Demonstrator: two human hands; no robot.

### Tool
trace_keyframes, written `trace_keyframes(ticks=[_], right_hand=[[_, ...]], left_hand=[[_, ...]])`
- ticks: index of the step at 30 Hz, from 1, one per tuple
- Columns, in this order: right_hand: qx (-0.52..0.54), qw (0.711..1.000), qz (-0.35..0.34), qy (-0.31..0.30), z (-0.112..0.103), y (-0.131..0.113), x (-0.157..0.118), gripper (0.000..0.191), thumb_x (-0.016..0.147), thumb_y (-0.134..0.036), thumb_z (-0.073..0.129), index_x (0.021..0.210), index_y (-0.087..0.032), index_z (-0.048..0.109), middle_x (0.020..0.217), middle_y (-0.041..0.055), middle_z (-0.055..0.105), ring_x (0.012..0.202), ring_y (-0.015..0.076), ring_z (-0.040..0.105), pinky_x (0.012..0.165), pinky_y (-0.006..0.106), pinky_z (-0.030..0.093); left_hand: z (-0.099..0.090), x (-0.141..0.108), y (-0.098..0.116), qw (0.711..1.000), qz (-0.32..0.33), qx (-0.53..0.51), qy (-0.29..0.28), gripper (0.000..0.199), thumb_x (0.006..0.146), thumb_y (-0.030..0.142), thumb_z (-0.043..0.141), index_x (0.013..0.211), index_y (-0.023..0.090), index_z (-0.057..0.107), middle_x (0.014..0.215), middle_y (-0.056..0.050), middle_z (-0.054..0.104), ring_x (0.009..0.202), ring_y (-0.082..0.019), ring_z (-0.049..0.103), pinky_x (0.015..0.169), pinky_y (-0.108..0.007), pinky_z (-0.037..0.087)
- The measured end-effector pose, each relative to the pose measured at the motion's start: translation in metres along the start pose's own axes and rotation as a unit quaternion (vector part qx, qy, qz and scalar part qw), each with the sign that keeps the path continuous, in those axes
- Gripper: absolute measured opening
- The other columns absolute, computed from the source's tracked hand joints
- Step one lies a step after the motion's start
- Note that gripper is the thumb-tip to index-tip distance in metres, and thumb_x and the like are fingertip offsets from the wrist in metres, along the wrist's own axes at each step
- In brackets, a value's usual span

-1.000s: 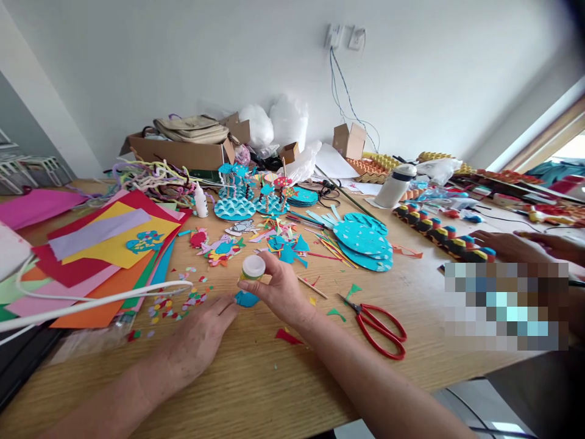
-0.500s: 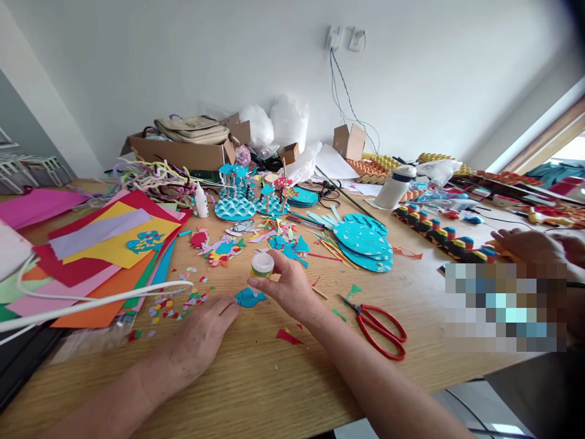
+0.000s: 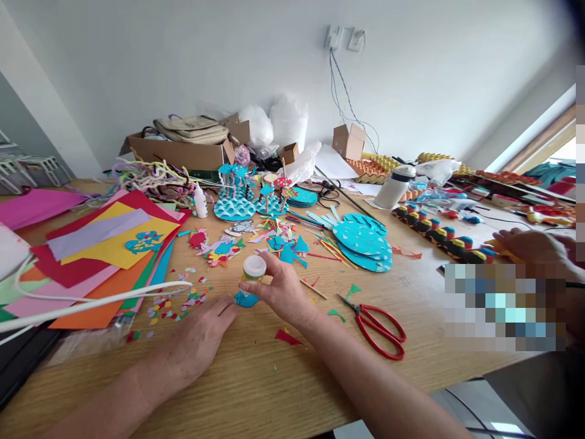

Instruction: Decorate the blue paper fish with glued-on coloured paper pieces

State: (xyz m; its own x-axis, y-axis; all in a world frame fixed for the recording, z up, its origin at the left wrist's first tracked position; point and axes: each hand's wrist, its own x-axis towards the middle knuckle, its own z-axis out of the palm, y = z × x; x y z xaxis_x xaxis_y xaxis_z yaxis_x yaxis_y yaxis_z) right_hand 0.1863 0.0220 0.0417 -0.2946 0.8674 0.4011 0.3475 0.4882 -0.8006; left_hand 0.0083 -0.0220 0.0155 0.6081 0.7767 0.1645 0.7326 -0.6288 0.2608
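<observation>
My right hand [image 3: 286, 294] grips a short glue stick [image 3: 254, 268], its round white end facing up and its lower end over a blue paper fish [image 3: 245, 302]. The fish lies on the table, partly covered by the stick and my fingers. Flat on the tabletop, my left hand [image 3: 201, 332] rests its outstretched fingertips at the fish's left edge. Small coloured paper dots [image 3: 183, 299] are scattered beyond the left hand. To the right of my right hand lie red-handled scissors [image 3: 379, 329] and a small wooden stick [image 3: 314, 289].
Coloured paper sheets [image 3: 109, 238] and a white cable [image 3: 100, 303] lie left. Paper fish cutouts [image 3: 223, 249], a white glue bottle [image 3: 200, 202] and blue paper discs [image 3: 363, 238] stand or lie beyond. At right, another person's hand [image 3: 525, 247] is near a painted egg-carton strip [image 3: 439, 235].
My right hand has shifted the glue stick slightly left over the fish, covering more of it. My left hand stays nearly in place.
</observation>
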Motion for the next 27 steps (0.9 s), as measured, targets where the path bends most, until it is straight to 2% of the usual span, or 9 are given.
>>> trace_keyframes(ticks=[3, 6, 9, 12, 16, 22, 27], right_hand=[[0.002, 1.0, 0.023, 0.018, 0.002, 0.0048, 0.0023, 0.024, 0.066, -0.034, 0.065, 0.075, -0.019, 0.049, 0.069, -0.0019, 0.051, 0.066, 0.0121, 0.045, 0.06, 0.023, 0.037], [0.018, 1.0, 0.009, 0.016, 0.0055, 0.0057, 0.0029, 0.023, 0.067, -0.034, 0.065, 0.074, -0.019, 0.048, 0.07, -0.0018, 0.05, 0.066, 0.0118, 0.045, 0.06, 0.023, 0.037], [0.035, 0.999, -0.015, 0.004, 0.0078, 0.003, 0.0016, 0.021, 0.069, -0.033, 0.062, 0.073, -0.018, 0.049, 0.072, -0.0019, 0.05, 0.066, 0.011, 0.045, 0.061, 0.022, 0.037], [0.022, 1.0, -0.009, -0.005, 0.0063, 0.0013, 0.0009, 0.021, 0.068, -0.034, 0.063, 0.075, -0.019, 0.05, 0.072, -0.0021, 0.05, 0.066, 0.0109, 0.045, 0.06, 0.022, 0.037], [0.008, 1.0, 0.006, 0.013, 0.0053, 0.0029, 0.0022, 0.023, 0.066, -0.034, 0.065, 0.074, -0.019, 0.049, 0.071, -0.0019, 0.05, 0.065, 0.0115, 0.044, 0.06, 0.023, 0.037], [0.034, 0.999, -0.02, -0.003, 0.0095, 0.0062, 0.002, 0.02, 0.069, -0.032, 0.063, 0.076, -0.019, 0.05, 0.073, -0.002, 0.051, 0.066, 0.0109, 0.045, 0.061, 0.022, 0.037], [0.009, 1.0, 0.011, 0.016, 0.0043, 0.0056, 0.0025, 0.022, 0.067, -0.034, 0.064, 0.076, -0.019, 0.051, 0.072, -0.0015, 0.052, 0.067, 0.0121, 0.047, 0.062, 0.023, 0.038]], left_hand=[[-0.0002, 0.0002, 0.0003, 1.0, -0.011, 0.015, -0.016, 0.041, 0.071, -0.003, 0.025, 0.089, 0.018, 0.055, 0.097, -0.004, 0.058, 0.092, -0.02, 0.055, 0.079, -0.036, 0.047], [-0.001, 0.0005, 0.0009, 0.999, -0.013, 0.021, -0.022, 0.042, 0.069, -0.004, 0.025, 0.09, 0.017, 0.055, 0.097, -0.005, 0.058, 0.093, -0.021, 0.055, 0.079, -0.036, 0.047], [-0.001, 0.0006, 0.0007, 1.0, -0.008, 0.012, -0.016, 0.043, 0.07, -0.003, 0.026, 0.094, 0.019, 0.054, 0.101, -0.004, 0.058, 0.094, -0.02, 0.054, 0.08, -0.035, 0.046], [0.0, 0.0, -0.0003, 1.0, -0.006, 0.017, -0.017, 0.043, 0.07, -0.003, 0.026, 0.093, 0.019, 0.054, 0.1, -0.004, 0.058, 0.094, -0.02, 0.054, 0.08, -0.035, 0.047], [0.0017, -0.0006, -0.0015, 1.0, -0.006, 0.024, -0.013, 0.042, 0.071, -0.003, 0.025, 0.092, 0.019, 0.055, 0.097, -0.003, 0.059, 0.094, -0.019, 0.055, 0.08, -0.033, 0.047], [0.0026, -0.0001, -0.0005, 1.0, 0.006, 0.027, 0.011, 0.044, 0.069, -0.003, 0.026, 0.094, 0.019, 0.055, 0.1, -0.004, 0.059, 0.095, -0.019, 0.055, 0.082, -0.035, 0.047], [0.0034, -0.0007, -0.0007, 1.0, -0.009, 0.027, 0.003, 0.042, 0.07, -0.002, 0.025, 0.091, 0.019, 0.055, 0.099, -0.005, 0.06, 0.094, -0.02, 0.056, 0.08, -0.035, 0.048]])
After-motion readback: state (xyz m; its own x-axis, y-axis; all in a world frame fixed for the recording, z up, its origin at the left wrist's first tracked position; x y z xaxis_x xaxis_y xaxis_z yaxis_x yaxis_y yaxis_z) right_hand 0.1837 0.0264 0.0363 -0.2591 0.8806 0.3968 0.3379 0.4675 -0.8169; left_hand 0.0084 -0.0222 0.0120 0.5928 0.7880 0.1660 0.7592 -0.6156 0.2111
